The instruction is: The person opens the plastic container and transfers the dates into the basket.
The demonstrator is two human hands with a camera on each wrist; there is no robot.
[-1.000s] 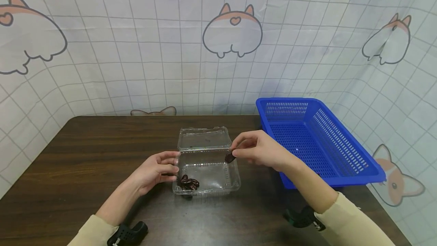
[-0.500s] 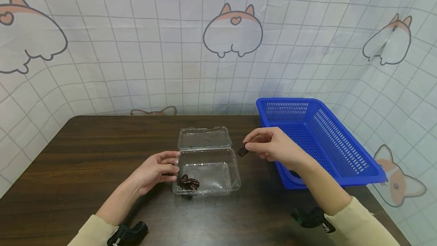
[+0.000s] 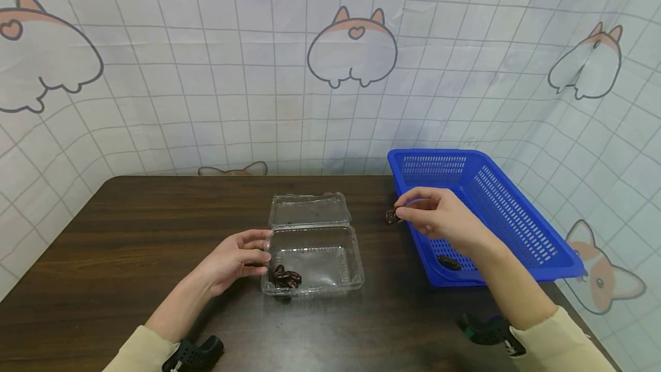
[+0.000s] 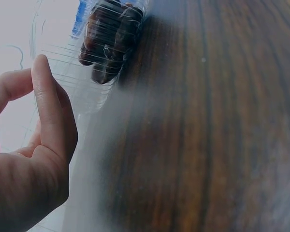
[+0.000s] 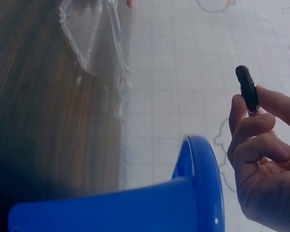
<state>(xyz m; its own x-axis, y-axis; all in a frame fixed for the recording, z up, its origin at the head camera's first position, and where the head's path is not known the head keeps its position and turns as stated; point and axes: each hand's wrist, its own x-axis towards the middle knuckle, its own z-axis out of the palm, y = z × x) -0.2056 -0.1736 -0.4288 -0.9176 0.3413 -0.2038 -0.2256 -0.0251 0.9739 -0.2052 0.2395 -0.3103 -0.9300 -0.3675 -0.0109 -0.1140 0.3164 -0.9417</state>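
Right hand (image 3: 449, 220): carried across from the container's right edge to the basket since a second ago, thumb and fingertips pinching one dark dried fruit.
Pinched fruit (image 3: 392, 217): at the right fingertips, seen from above just outside the basket's left rim; it looks wrinkled, rather like a date.
Left hand (image 3: 234, 260): where it was, well apart from the right, fingers loosely extended and tips resting against the container's left side.
Clear container (image 3: 322, 263): right of the left hand, its lid (image 3: 310, 211) folded back beyond those fingertips.
Fruit pile (image 3: 286, 278): just right of the left hand's thumb, heaped in the container's near left corner.
Blue basket (image 3: 501, 228): under and beyond the right hand.
Fruit in the basket (image 3: 448, 262): nearer the person than the right hand, beside its wrist, uncovered as that arm shifted.
Brown table (image 3: 155, 234): beneath both hands, wood-grained.
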